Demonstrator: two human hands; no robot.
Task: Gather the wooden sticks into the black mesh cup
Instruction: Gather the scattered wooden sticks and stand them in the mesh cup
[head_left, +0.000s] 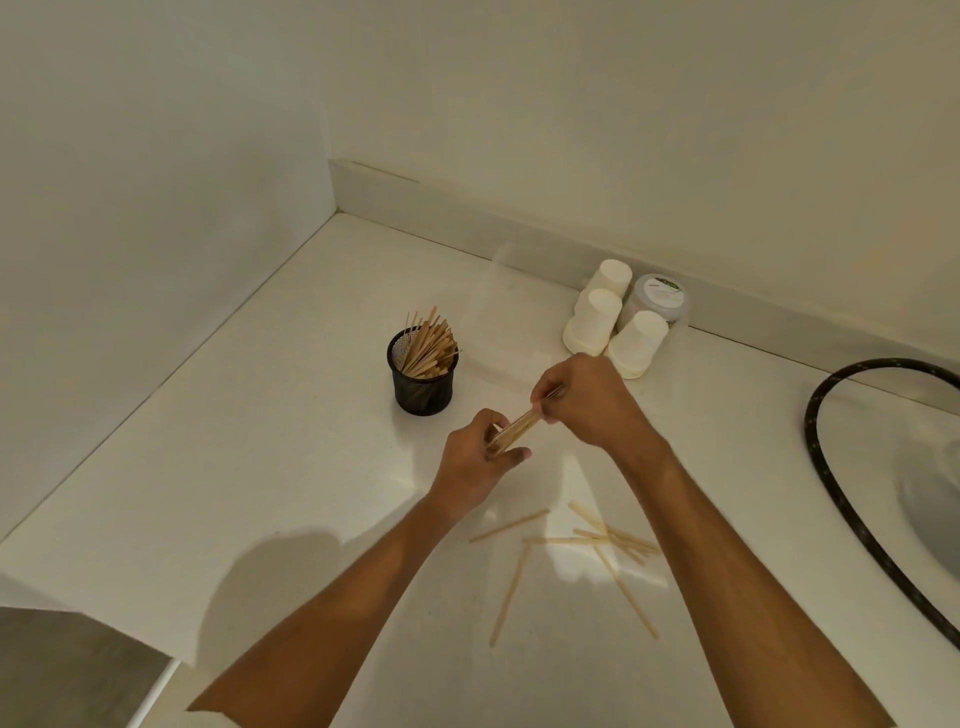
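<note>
Both hands are pinching a small bundle of sticks (516, 429), the left hand (478, 457) and right hand (587, 400) each clamping one end, probably squaring it up. The black mesh cup (422, 382) is standing just beyond them, while loose sticks (597, 540) are lying nearer on the counter (234, 467).

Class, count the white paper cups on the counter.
3, upside down by the back wall: one rearmost, one middle, one nearest the right hand. Others may be hidden.

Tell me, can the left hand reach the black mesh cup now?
Probably yes: the left hand is near the black mesh cup, with bare counter between them, though it holds a bundle of sticks.
</note>
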